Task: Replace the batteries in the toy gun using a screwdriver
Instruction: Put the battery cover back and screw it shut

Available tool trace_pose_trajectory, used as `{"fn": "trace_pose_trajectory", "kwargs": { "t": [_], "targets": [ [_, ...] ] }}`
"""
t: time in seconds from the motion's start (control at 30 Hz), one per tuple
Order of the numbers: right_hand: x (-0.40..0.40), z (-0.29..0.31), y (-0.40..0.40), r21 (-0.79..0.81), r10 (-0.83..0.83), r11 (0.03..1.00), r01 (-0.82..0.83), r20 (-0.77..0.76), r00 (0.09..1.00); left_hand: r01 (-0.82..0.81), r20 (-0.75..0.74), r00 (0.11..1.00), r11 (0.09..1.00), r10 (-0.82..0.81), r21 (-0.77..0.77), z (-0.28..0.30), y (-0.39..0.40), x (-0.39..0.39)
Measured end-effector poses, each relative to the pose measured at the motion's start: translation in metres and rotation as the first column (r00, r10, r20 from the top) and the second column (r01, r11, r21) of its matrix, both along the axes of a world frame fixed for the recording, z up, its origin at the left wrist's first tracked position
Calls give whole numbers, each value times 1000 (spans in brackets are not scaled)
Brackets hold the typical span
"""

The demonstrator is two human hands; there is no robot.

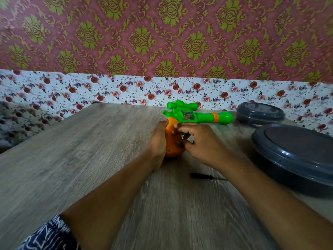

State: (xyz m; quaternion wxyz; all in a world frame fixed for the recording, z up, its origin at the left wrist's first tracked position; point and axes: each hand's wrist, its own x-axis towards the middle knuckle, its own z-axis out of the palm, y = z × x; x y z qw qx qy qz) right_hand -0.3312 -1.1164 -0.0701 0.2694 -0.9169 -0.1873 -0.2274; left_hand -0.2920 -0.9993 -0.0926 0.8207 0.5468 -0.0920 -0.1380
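I had the toy gun (pixel 191 117) lying on its side on the wooden tabletop (pixel 90 150), barrel pointing away to my right toward the two grey containers, and both my hands were on its orange grip (pixel 173 141). My left hand (pixel 158 141) lay flat along the grip's left side, fingers straight, steadying it without curling round. My right hand (pixel 200 141) sat just right of the grip with its fingers curled in, the tips working at the grip's face; whether they pinched a cover or a screw I could not tell, since my own fingers hid that spot. The black screwdriver (pixel 207 176) lay on the tabletop on my side of the gun, under my right forearm and apart from both hands. So I judged I was at the battery cover, either feeling for its screw or easing the cover by hand. The next move would most likely call for keeping the grip pinned with my left hand while my right either lifted the cover free or reached for the screwdriver. Beyond the gun's muzzle stood the smaller grey container (pixel 260 113), and nearer me to the gun's right the larger one (pixel 295 152); both looked lidded, so their contents were hidden. No loose batteries showed anywhere.
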Motion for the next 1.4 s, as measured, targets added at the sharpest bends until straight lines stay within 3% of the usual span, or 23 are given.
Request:
{"fn": "trace_pose_trajectory", "kwargs": {
  "t": [0.2, 0.33, 0.5, 0.67, 0.77, 1.0, 1.2, 1.4],
  "targets": [
    [-2, 6, -4, -34, -27, 999, 25, -56, 998, -51, -81, 995, 999, 52, 16, 3, 4, 2],
    [-5, 20, -25, 90, -113, 989, 118, -64, 992, 27, -202, 978, 997, -42, -78, 9, 11, 2],
    [-5, 31, -54, 173, -248, 950, 260, -89, 965, 75, -230, 969, 993, -94, -91, 11, 19, 8],
    [-1, 25, -60, 174, -176, 960, 218, -232, 957, 47, -247, 966, 992, -75, -115, 10, 21, 12],
    [-2, 24, -56, 135, -136, 974, 182, -294, 946, 41, -252, 965, 992, -69, -118, 9, 21, 14],
    [-10, 25, -54, -129, -155, 986, 106, -473, 867, 42, -213, 975, 997, -56, -69, 4, 17, 16],
    [-7, 18, -50, -242, -233, 961, 131, -462, 856, 41, -219, 974, 998, -50, -44, -2, 16, 24],
    [-6, 16, -47, -239, -239, 961, 135, -486, 841, 11, -240, 971, 999, -21, -42, -4, 16, 26]
  ]
}}
